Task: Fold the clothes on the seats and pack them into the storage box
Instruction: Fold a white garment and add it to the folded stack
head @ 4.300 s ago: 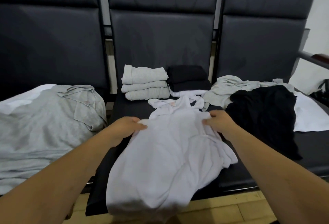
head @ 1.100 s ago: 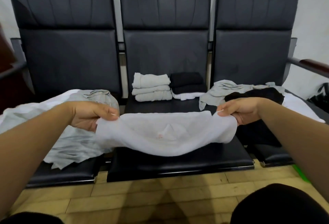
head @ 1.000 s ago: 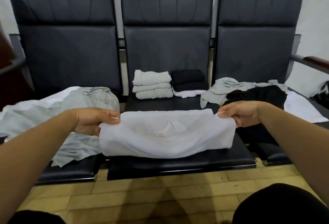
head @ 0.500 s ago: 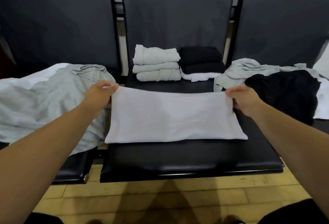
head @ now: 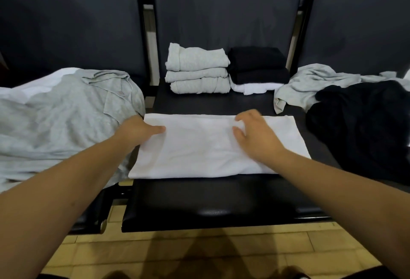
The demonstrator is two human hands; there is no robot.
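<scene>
A white garment (head: 204,148), folded into a flat rectangle, lies across the middle seat (head: 221,203). My left hand (head: 137,131) holds its left edge, thumb on top and fingers hidden beneath the cloth. My right hand (head: 255,137) rests on top of the garment right of its middle, fingers loosely bent and pressing down. Behind it stand a stack of folded grey clothes (head: 197,72) and a stack of folded black clothes (head: 257,66) on a white piece. No storage box is in view.
An unfolded grey shirt (head: 62,114) over a white cloth covers the left seat. On the right seat lie a crumpled grey garment (head: 310,83) and a black garment (head: 363,128). Dark seat backs rise behind; yellowish floor tiles (head: 177,256) show below the seat edge.
The white garment was held up stretched between both hands, then laid flat on the middle seat. My right hand left the right edge and moved inward onto the cloth.
</scene>
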